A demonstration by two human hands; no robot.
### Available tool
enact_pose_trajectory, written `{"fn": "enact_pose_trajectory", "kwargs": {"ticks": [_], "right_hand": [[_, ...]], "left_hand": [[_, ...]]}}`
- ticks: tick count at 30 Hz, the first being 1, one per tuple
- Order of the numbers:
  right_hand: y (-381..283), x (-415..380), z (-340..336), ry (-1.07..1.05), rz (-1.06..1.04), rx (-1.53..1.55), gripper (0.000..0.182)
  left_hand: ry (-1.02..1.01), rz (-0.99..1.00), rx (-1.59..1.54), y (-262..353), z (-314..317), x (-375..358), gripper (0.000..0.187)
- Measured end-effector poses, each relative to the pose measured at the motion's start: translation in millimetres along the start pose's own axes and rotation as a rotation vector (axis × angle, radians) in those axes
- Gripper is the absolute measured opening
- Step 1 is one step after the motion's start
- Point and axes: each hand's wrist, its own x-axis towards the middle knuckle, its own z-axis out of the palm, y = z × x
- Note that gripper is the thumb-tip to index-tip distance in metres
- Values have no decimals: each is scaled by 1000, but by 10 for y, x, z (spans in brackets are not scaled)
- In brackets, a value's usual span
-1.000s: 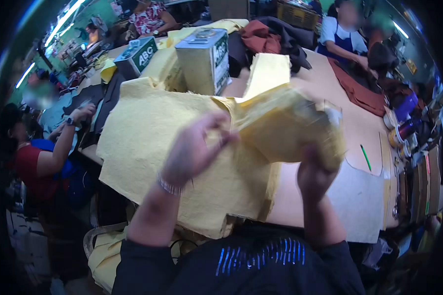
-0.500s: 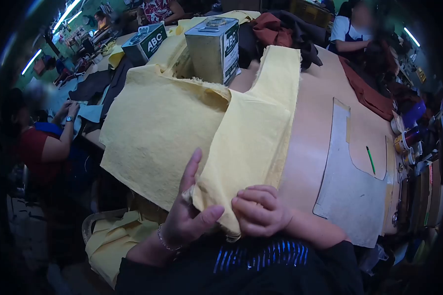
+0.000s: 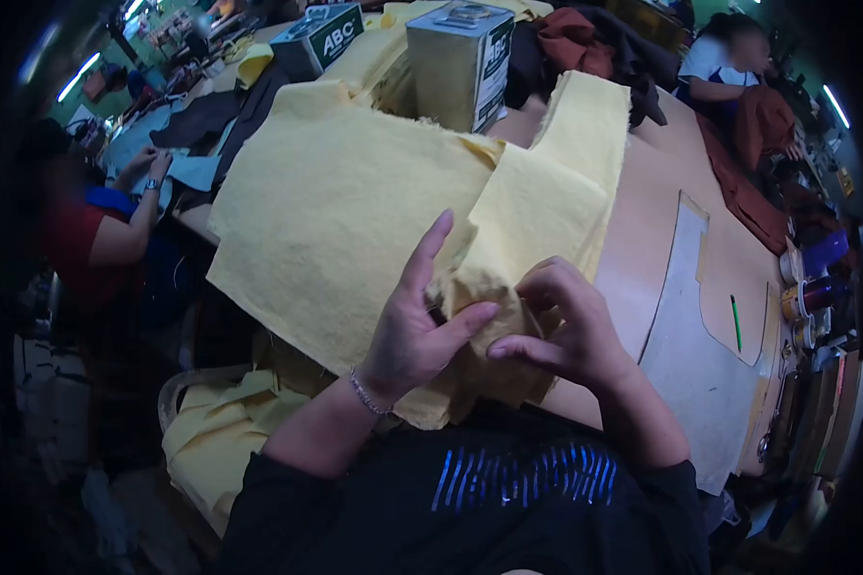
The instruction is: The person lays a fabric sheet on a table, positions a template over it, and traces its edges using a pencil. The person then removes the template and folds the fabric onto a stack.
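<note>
A large piece of yellow fabric (image 3: 326, 201) lies over the table, its near end bunched up close to my body. My left hand (image 3: 412, 335) has this bunched end between its thumb and palm, with the index finger stretched upward. Against the other side of the bunch is my right hand (image 3: 580, 326), its fingers bent and its thumb held apart from them. Fabric shows in the gap between that thumb and index finger. The folds partly hide the fingertips of both hands.
Metal ABC cans (image 3: 451, 72) stand behind the fabric. A grey pattern piece (image 3: 690, 355) and a green pencil (image 3: 735, 321) lie to the right. More yellow fabric fills a container (image 3: 168, 398) at lower left. People work on both sides, one beside brown cloth (image 3: 762, 125).
Both hands have moved up and away from my body, bunching the near end of the fabric. My right hand has loosened from its closed grip, thumb and fingers now apart. The view has shifted slightly.
</note>
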Motion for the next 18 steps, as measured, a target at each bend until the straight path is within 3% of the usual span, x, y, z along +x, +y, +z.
{"fn": "enact_pose_trajectory", "kwargs": {"ticks": [5,10,13,18], "right_hand": [[82,-76,58,133,101,196,31],[105,-57,98,301,184,196,13],[27,-61,104,294,172,32,12],[71,-42,43,322,-179,-355,10]], "left_hand": [[-77,27,-54,25,47,93,78],[-171,-112,-288,67,27,49,85],[-126,-125,-210,40,45,55,81],[-98,-7,5,-15,97,112,71]]}}
